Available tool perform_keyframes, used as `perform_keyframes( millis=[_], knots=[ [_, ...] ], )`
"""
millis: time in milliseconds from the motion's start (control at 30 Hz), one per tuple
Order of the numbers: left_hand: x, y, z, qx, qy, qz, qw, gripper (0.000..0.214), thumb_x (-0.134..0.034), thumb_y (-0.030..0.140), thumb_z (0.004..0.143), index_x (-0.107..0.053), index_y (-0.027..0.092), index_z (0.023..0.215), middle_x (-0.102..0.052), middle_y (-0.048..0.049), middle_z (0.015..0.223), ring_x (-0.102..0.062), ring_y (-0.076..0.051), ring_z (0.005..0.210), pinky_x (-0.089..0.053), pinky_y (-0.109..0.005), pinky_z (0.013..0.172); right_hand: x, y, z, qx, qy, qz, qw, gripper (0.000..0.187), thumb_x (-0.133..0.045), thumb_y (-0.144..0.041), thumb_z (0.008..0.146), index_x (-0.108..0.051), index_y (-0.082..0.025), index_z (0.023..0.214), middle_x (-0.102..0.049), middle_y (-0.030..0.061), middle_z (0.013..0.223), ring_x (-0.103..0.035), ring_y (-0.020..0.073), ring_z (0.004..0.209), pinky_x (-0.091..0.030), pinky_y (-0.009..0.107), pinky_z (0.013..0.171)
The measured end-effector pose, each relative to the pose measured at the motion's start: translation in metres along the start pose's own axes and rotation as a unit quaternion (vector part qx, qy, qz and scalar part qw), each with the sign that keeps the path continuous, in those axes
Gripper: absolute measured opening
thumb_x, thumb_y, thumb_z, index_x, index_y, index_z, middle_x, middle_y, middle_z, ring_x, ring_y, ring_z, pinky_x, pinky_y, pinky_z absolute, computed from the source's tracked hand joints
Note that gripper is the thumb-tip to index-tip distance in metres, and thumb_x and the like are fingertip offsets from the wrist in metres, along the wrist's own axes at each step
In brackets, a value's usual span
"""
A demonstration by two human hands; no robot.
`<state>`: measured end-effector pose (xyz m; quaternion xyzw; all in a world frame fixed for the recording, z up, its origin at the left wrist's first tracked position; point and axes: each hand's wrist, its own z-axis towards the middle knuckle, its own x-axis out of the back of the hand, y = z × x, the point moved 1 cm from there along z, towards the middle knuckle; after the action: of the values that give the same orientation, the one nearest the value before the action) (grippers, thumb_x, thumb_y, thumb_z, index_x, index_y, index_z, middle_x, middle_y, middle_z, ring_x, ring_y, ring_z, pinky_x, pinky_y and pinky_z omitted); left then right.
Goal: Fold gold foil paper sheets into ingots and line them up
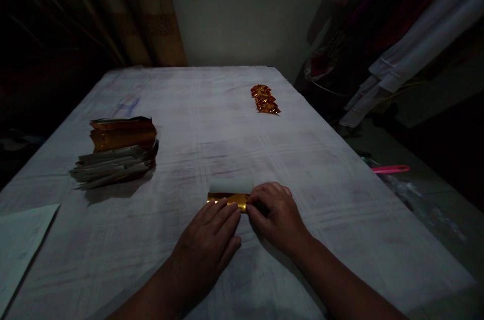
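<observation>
A small sheet of gold foil paper (228,194), white on its back, lies partly folded on the table in front of me. My left hand (207,245) rests flat on the cloth with its fingertips pressing the gold fold. My right hand (275,215) is curled, its fingers pinching the right end of the same sheet.
A stack of gold and white foil sheets (117,151) sits at the left. A small pile of folded gold pieces (265,99) lies far right. A white sheet (20,239) pokes in at the lower left edge. Hanging clothes (397,33) and a pink tool (391,169) are beyond the table's right edge (340,133).
</observation>
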<state>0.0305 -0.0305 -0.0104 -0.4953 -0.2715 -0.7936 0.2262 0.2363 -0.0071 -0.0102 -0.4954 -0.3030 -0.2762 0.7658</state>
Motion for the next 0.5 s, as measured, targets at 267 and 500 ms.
perform_keyframes(
  millis=[267,500],
  knots=[
    [0.0019,0.0003,0.0016,-0.004,-0.010,0.007,1.000,0.038,-0.045,0.023,0.102,-0.056,0.013,0.137,-0.066,-0.0124,0.136,-0.057,-0.028,0.132,-0.046,-0.055,0.113,0.0003,0.0004,-0.0004,0.006,-0.004,0.009,1.000,0.018,-0.060,-0.010,0.081,-0.069,-0.022,0.089,-0.068,0.0008,0.080,-0.060,0.0205,0.083,-0.037,0.037,0.081],
    [-0.0009,-0.0014,0.0009,0.006,-0.003,0.015,1.000,0.042,-0.046,0.024,0.101,-0.052,0.012,0.140,-0.061,-0.0139,0.142,-0.053,-0.029,0.135,-0.050,-0.052,0.110,0.0018,0.0017,0.0007,0.009,-0.036,0.025,0.999,0.020,-0.056,-0.006,0.072,-0.065,-0.022,0.081,-0.066,-0.0002,0.077,-0.058,0.0195,0.082,-0.036,0.037,0.083]
  ],
)
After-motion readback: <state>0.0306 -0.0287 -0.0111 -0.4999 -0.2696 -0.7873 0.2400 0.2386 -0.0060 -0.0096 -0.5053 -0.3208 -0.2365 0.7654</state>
